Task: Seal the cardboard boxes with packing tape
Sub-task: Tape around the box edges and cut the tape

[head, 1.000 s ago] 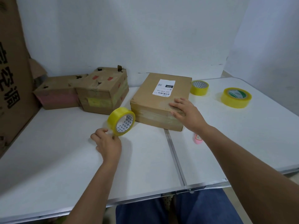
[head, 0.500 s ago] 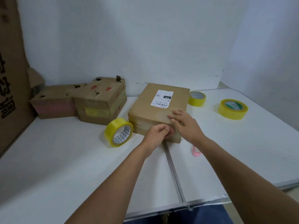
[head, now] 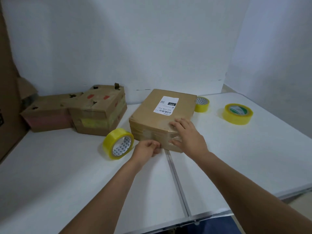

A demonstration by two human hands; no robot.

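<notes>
The brown cardboard box [head: 152,112] with a white label lies mid-table, with clear tape glinting over its near right corner. My right hand [head: 187,135] lies flat over that corner, fingers spread on the top and thumb on the front face. My left hand [head: 146,148] sits at the bottom of the box's front face with its fingers curled; I see nothing in it. A yellow tape roll [head: 110,146] stands on edge just left of the box, free of both hands.
Two worn cardboard boxes [head: 99,114] [head: 48,116] sit at the back left. A big cardboard sheet [head: 7,102] leans at the far left. Two more yellow tape rolls [head: 201,104] [head: 237,114] lie right of the labelled box. A seam [head: 177,181] splits the white table.
My left hand let go of the tape roll, which now stands by the box, and moved to the box's front face. My right hand slid to the near right corner.
</notes>
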